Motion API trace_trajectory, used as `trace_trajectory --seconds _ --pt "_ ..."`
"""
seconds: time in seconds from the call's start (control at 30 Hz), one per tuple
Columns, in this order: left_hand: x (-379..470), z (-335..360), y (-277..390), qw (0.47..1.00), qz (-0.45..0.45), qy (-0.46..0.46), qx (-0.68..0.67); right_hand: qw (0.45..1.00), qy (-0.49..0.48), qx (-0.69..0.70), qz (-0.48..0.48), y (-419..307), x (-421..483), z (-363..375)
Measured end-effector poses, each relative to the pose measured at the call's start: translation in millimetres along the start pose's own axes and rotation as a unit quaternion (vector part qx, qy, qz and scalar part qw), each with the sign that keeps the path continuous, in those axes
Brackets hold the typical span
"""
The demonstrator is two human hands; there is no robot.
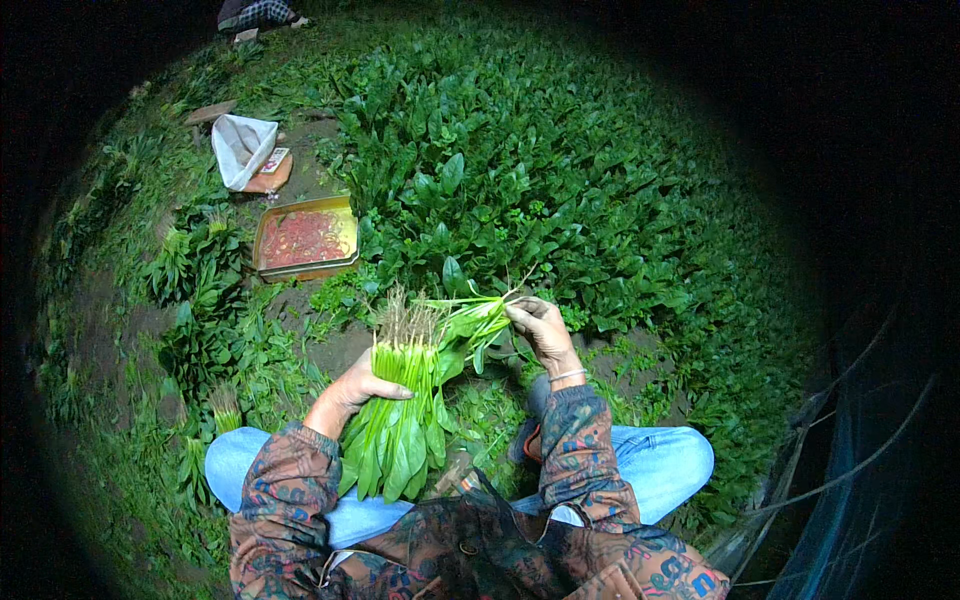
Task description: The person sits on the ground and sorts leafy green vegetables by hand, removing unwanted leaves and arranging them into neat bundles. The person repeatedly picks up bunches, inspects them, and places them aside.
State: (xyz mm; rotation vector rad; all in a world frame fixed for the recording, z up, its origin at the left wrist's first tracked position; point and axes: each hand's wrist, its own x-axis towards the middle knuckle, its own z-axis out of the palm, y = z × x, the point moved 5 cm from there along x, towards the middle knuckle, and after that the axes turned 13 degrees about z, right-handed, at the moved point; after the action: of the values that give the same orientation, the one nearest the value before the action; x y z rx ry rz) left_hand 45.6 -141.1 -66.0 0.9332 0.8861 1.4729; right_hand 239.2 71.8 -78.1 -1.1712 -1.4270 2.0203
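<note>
In my left hand (pixel 367 387) is a thick bunch of spinach-like leafy greens (pixel 405 420), held upright with the thin brown roots on top and the leaves hanging down over my lap. My right hand (pixel 541 330) is to the right of the bunch, pinching one leafy plant (pixel 480 319) near its root. That plant lies sideways, its root pointing up and right and its leaves reaching behind the bunch. Uprooted bunches of the same greens (pixel 172 262) lie on the ground at my left.
Dense growing greens (pixel 525 180) spread ahead and right. A yellow tray (pixel 346 217) holds many reddish bands. Beyond it are a white sack (pixel 241 150) and a small wooden stool (pixel 211 112). A person (pixel 262 13) sits far off at top left. Netting (pixel 847 480) with curved rods stands at right.
</note>
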Motion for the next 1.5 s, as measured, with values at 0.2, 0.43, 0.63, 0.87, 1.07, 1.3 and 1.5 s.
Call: trace_trajectory --seconds 0.2,0.43,0.63,0.87,1.07,1.3,1.5 --pt "0 3 2 0.994 0.024 -0.061 0.089 0.985 0.088 0.104 -0.101 -34 -6 -18" --pt "2 5 -10 0.987 0.033 -0.085 0.130 0.880 -0.156 -0.448 0.029 -25 19 30" --pt "0 1 -17 0.985 0.023 -0.087 0.150 0.892 -0.170 -0.411 0.080 -8 21 34" --pt "1 -1 -13 0.989 0.015 -0.080 0.122 0.993 0.080 -0.074 -0.052 -24 14 3" --pt "-6 -10 -2 1.000 -0.006 0.020 0.007 0.994 -0.098 0.005 0.056 8 -11 0" --pt "-11 -9 -1 0.998 -0.015 0.058 -0.026 0.886 -0.166 0.433 -0.015 3 1 -1" --pt "-14 -8 -12 0.990 -0.050 0.082 -0.108 0.991 -0.117 -0.061 -0.013 6 -17 11"
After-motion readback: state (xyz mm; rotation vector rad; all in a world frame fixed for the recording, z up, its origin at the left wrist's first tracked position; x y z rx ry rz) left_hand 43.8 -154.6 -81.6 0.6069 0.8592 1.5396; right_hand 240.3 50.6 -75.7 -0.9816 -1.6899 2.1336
